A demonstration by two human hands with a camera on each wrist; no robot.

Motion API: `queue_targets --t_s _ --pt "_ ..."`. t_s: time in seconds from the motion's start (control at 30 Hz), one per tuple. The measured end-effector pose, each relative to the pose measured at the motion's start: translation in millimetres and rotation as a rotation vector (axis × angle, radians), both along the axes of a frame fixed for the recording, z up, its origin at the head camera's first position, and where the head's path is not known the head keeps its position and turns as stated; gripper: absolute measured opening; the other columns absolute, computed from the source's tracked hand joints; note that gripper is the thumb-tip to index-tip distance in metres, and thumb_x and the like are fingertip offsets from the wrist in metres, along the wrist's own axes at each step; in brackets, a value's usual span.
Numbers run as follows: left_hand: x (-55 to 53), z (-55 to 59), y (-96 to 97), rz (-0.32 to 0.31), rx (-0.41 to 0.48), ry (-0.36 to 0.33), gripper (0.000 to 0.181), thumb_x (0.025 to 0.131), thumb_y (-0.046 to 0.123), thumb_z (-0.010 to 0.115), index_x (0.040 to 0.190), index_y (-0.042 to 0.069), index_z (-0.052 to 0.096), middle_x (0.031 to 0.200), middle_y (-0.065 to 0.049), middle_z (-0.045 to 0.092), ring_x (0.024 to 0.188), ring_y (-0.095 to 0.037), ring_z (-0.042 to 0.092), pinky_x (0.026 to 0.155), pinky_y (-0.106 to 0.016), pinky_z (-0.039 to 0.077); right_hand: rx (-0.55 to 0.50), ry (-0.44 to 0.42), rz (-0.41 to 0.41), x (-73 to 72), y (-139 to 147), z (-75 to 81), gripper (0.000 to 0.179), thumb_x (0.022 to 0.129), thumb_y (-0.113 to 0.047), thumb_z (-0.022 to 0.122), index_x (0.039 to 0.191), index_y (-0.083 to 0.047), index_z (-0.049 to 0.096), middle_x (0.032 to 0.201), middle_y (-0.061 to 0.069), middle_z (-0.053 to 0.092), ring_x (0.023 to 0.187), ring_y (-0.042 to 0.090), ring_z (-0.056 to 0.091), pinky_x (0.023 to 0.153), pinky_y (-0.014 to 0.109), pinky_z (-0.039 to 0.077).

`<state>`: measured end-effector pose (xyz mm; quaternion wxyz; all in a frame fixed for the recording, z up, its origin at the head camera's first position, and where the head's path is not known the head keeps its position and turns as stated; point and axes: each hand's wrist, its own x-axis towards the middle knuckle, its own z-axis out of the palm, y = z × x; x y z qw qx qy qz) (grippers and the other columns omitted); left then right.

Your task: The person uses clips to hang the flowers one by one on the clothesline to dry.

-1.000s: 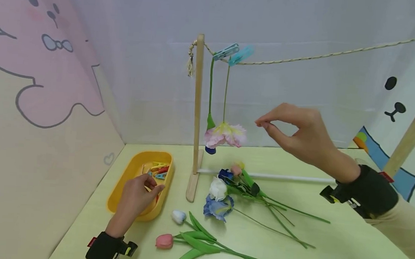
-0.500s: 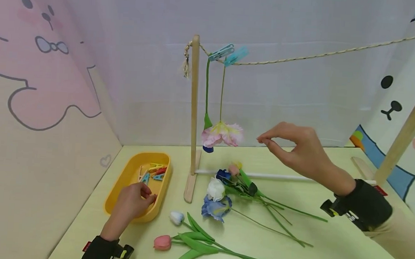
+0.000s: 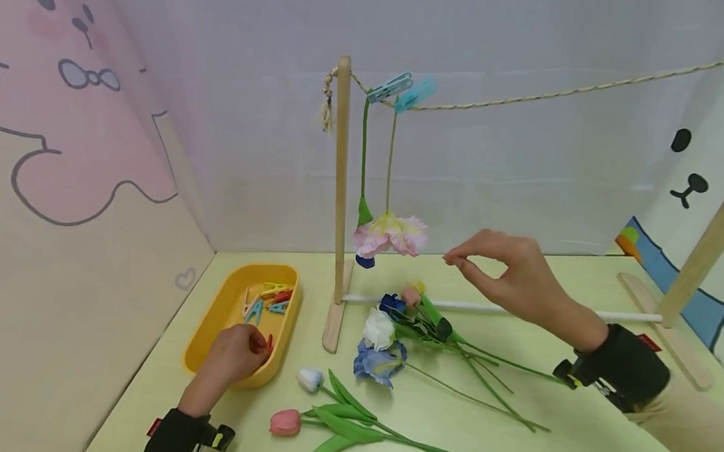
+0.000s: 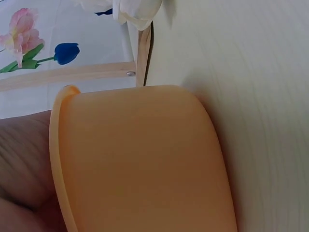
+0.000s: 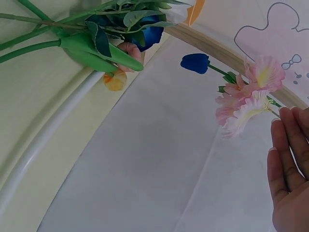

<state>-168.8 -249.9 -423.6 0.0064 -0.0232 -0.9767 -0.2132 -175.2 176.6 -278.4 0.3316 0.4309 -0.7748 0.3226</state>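
I see the red clip, slim and mostly covered, inside the yellow tray, pinched by the left hand near the tray's rim. A strip of table separates tray from post. The right hand, fingers relaxed, hovers apart from the pink flower.

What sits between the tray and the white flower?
The wooden foot of the post, with bare table on either side of it, between tray and white flower. The head view shows it.
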Motion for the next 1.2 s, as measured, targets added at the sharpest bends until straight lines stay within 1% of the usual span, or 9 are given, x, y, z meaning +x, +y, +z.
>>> queue_targets --t_s 0.27,0.4,0.5,0.6,0.67,0.77,0.93,1.07,1.2 --pt "0.6 2.1 -2.1 -0.004 -0.016 -0.014 0.016 0.074 0.012 0.081 0.079 0.004 0.068 0.068 -0.004 0.059 0.064 -0.020 0.051 0.059 -0.032 0.048 0.019 -0.024 -0.024 -1.7 1 -9.7 0.027 0.071 0.013 0.073 0.090 -0.006 0.077 0.082 0.002 0.074 0.076 0.013 0.067 0.065 0.019 0.048" --pt "-0.3 -0.1 -4.7 -0.014 -0.014 0.004 0.016 0.073 0.009 0.081 0.079 0.003 0.068 0.069 -0.005 0.059 0.064 -0.021 0.052 0.060 -0.033 0.048 0.022 -0.052 -0.031 -9.4 5 -23.0 0.027 0.073 0.010 0.074 0.092 -0.009 0.077 0.084 -0.002 0.074 0.078 0.009 0.067 0.067 0.018 0.049" --pt "-0.3 -1.1 -7.9 0.003 0.009 0.001 0.014 0.075 0.006 0.079 0.082 0.002 0.068 0.073 -0.006 0.061 0.067 -0.022 0.053 0.061 -0.034 0.049 0.036 -0.071 -0.029 -14.7 8 -33.5 0.026 0.075 0.007 0.074 0.093 -0.011 0.077 0.085 -0.005 0.074 0.080 0.007 0.066 0.069 0.018 0.050" --pt "0.8 1.3 -10.3 0.030 0.035 0.007 0.012 0.079 0.002 0.075 0.087 0.001 0.067 0.078 -0.008 0.064 0.070 -0.023 0.055 0.062 -0.035 0.052 0.043 -0.083 -0.022 -16.4 10 -39.8 0.026 0.075 0.006 0.074 0.093 -0.012 0.078 0.086 -0.006 0.074 0.081 0.006 0.066 0.069 0.018 0.050" --pt "1.9 4.8 -10.7 0.039 0.049 0.037 0.011 0.081 0.001 0.073 0.089 -0.001 0.066 0.081 -0.010 0.065 0.072 -0.025 0.057 0.063 -0.037 0.053 0.040 -0.084 -0.023 -16.3 11 -42.3 0.026 0.075 0.006 0.074 0.094 -0.012 0.078 0.086 -0.006 0.074 0.081 0.006 0.065 0.068 0.018 0.049" --pt "3.7 11.5 -9.1 0.033 0.060 0.118 0.012 0.082 0.000 0.073 0.090 -0.003 0.065 0.081 -0.012 0.066 0.071 -0.026 0.060 0.063 -0.040 0.055 0.033 -0.086 -0.026 -15.4 11 -45.5 0.027 0.075 0.007 0.074 0.094 -0.013 0.077 0.087 -0.006 0.074 0.081 0.007 0.066 0.067 0.018 0.048" --pt "5.1 19.0 -2.4 0.001 0.061 0.271 0.014 0.081 0.003 0.076 0.089 -0.002 0.065 0.081 -0.012 0.068 0.067 -0.025 0.063 0.061 -0.040 0.055 0.031 -0.081 -0.032 -14.0 10 -51.1 0.028 0.074 0.007 0.075 0.094 -0.013 0.077 0.088 -0.005 0.074 0.082 0.009 0.067 0.070 0.019 0.049" --pt "5.0 22.9 5.9 -0.017 0.079 0.349 0.015 0.081 0.005 0.076 0.091 0.000 0.066 0.082 -0.011 0.068 0.067 -0.024 0.063 0.059 -0.038 0.055 0.028 -0.084 -0.029 -12.3 8 -53.5 0.030 0.074 0.008 0.075 0.093 -0.015 0.077 0.088 -0.004 0.074 0.082 0.010 0.067 0.071 0.019 0.049" --pt "6.9 25.3 16.5 -0.062 0.127 0.432 0.016 0.079 0.003 0.077 0.092 0.000 0.067 0.081 -0.010 0.068 0.065 -0.022 0.064 0.056 -0.037 0.057 0.044 -0.111 -0.026 -9.7 7 -57.0 0.030 0.076 0.006 0.073 0.095 -0.017 0.077 0.090 -0.006 0.074 0.084 0.008 0.067 0.070 0.022 0.051"
